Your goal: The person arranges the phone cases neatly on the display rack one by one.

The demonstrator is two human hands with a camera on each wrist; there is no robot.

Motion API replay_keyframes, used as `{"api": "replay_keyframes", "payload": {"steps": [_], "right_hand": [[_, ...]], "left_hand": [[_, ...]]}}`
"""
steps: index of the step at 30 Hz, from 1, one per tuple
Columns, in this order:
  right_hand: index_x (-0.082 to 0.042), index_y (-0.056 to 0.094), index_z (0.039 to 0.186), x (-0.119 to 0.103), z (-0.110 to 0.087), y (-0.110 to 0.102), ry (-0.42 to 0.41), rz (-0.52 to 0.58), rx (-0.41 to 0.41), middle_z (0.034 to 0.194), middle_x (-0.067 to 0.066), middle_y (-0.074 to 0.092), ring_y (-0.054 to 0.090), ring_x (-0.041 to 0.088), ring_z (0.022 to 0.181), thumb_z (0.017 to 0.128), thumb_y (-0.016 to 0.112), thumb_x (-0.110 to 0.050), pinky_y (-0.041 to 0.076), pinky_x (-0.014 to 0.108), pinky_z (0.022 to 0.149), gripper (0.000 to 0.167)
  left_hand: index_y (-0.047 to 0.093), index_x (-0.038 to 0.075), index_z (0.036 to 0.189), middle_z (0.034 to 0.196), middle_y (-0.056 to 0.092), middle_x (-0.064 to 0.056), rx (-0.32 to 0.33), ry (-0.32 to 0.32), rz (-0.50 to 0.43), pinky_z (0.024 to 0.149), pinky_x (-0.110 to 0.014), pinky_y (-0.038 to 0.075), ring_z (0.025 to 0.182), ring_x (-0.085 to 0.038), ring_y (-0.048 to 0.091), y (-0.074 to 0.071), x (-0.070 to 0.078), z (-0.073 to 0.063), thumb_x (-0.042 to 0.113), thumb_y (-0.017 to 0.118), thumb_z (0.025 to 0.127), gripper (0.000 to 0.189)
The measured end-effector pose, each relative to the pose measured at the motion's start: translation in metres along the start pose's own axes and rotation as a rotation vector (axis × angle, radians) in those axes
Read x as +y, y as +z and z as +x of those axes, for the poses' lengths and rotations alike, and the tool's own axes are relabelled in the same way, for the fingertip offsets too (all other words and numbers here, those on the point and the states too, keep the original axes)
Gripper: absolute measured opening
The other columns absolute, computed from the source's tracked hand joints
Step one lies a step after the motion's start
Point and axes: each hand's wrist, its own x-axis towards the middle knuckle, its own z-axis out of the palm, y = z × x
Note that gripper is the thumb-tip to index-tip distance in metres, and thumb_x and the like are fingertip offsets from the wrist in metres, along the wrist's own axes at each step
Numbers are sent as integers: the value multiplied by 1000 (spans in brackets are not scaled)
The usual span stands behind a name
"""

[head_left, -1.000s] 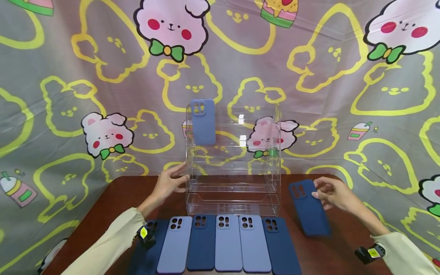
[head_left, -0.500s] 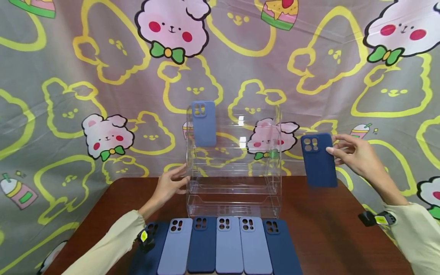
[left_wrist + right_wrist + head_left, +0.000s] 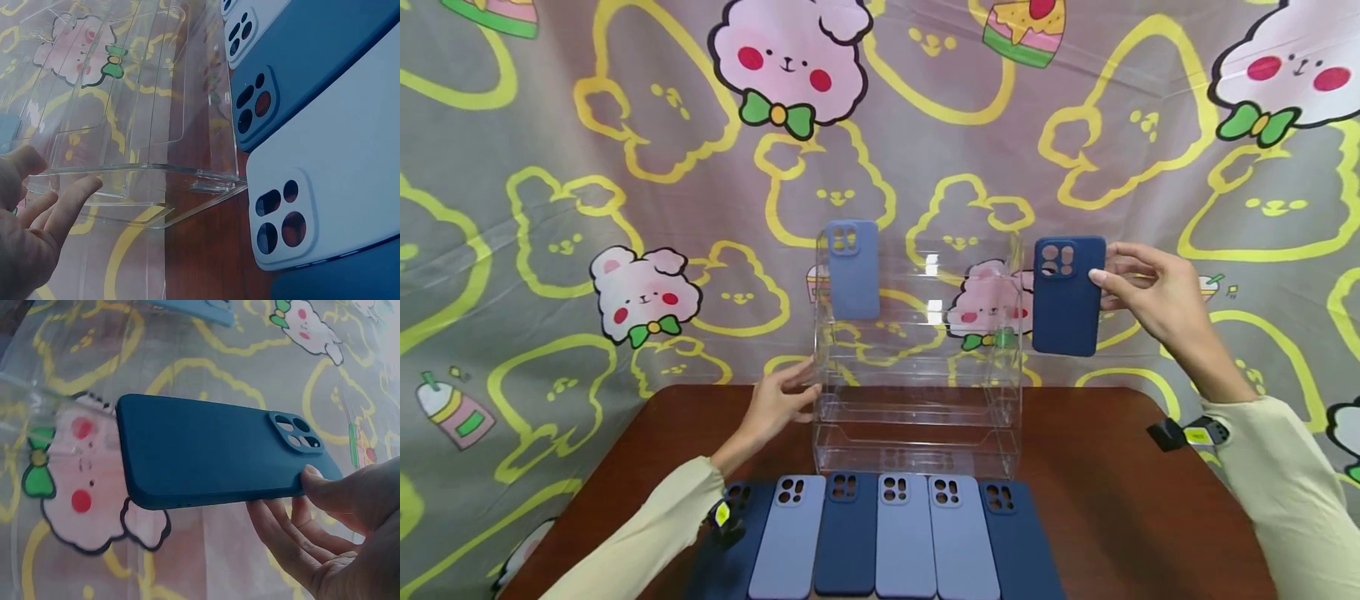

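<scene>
In the head view my right hand (image 3: 1157, 296) pinches a dark blue phone case (image 3: 1066, 312) by its right edge, upright in the air right of the clear tiered rack (image 3: 917, 458). The right wrist view shows the thumb on the back of this case (image 3: 200, 450) and the fingers beneath its edge. My left hand (image 3: 778, 404) is at the rack's left side, its fingers spread and loosely bent near the clear side panel (image 3: 144, 187); whether they all touch it is unclear. A light blue phone case (image 3: 854, 275) stands at the left of the rack's upper tier.
Along the front of the brown table (image 3: 1112, 517) lies a row of several phone cases, light blue (image 3: 904, 542) and dark blue (image 3: 847, 542). My left forearm partly covers the leftmost one. A patterned cloth (image 3: 715, 200) hangs behind the rack.
My right hand has lifted the dark blue case from low over the table's right side, then moved it left towards the rack's upper tier. The left hand has stayed beside the rack.
</scene>
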Motion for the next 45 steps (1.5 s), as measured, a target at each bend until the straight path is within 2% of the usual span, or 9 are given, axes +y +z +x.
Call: {"api": "replay_keyframes", "payload": {"steps": [6, 13, 19, 23, 27, 31, 36, 40, 45], "right_hand": [[2, 58, 142, -11, 21, 15, 4, 105, 14, 93, -22, 64, 70, -9, 75, 99, 74, -16, 63, 18, 62, 49], [9, 57, 141, -20, 48, 38, 0, 287, 1, 88, -13, 68, 73, 3, 64, 98, 73, -9, 64, 22, 60, 50], [8, 56, 144, -15, 68, 63, -10, 273, 18, 95, -9, 69, 72, -1, 69, 98, 75, -14, 64, 19, 64, 54], [6, 59, 143, -10, 73, 82, -36, 276, 39, 99, -6, 68, 70, -3, 76, 98, 75, -15, 63, 17, 68, 52], [6, 59, 144, -6, 73, 96, -39, 369, 49, 98, -3, 70, 71, -2, 76, 98, 75, -12, 64, 19, 67, 52], [4, 59, 145, -11, 75, 102, -33, 434, 61, 100, -5, 69, 72, 0, 70, 98, 74, -12, 64, 19, 62, 53], [4, 59, 145, -15, 82, 106, -11, 502, 76, 102, -3, 69, 73, 3, 76, 97, 75, -11, 65, 21, 66, 52], [7, 59, 143, -8, 81, 114, -41, 443, 51, 103, 0, 70, 72, 0, 79, 98, 74, -9, 65, 20, 70, 50], [6, 61, 143, -1, 73, 128, -91, 327, 6, 116, 23, 70, 70, -3, 82, 100, 72, -12, 65, 22, 75, 47]], "left_hand": [[50, 4, 155, 142, 59, -32, -3, 9, -2, 72, -39, 68, 114, -48, 69, 0, 0, -1, 0, 67, 100, 58], [49, 3, 155, 142, 60, -32, -10, 24, 9, 70, -39, 68, 113, -47, 70, 1, 0, -1, 0, 68, 100, 58], [50, 2, 154, 142, 59, -32, -1, 30, 16, 69, -37, 68, 113, -47, 70, 1, -2, 0, 0, 68, 100, 57], [49, 2, 154, 142, 59, -31, 11, 12, 16, 69, -37, 68, 112, -47, 70, 2, -3, -3, -1, 67, 100, 57], [48, 0, 155, 143, 58, -32, 2, 9, 7, 70, -38, 68, 113, -47, 70, 3, -3, -4, -2, 66, 101, 57], [49, 0, 154, 142, 58, -32, 3, 25, 5, 71, -39, 68, 112, -46, 70, 2, 0, -2, 0, 67, 101, 56], [51, 1, 153, 142, 59, -31, 15, 17, 12, 71, -39, 68, 114, -48, 69, 2, 3, -2, 0, 67, 100, 55], [50, 0, 153, 142, 59, -32, 10, 17, 3, 70, -39, 68, 114, -50, 68, 4, 1, -2, -1, 67, 100, 56], [52, 2, 153, 141, 61, -30, 33, 12, 22, 68, -36, 68, 112, -49, 69, 5, -1, -1, -1, 68, 99, 56]]}}
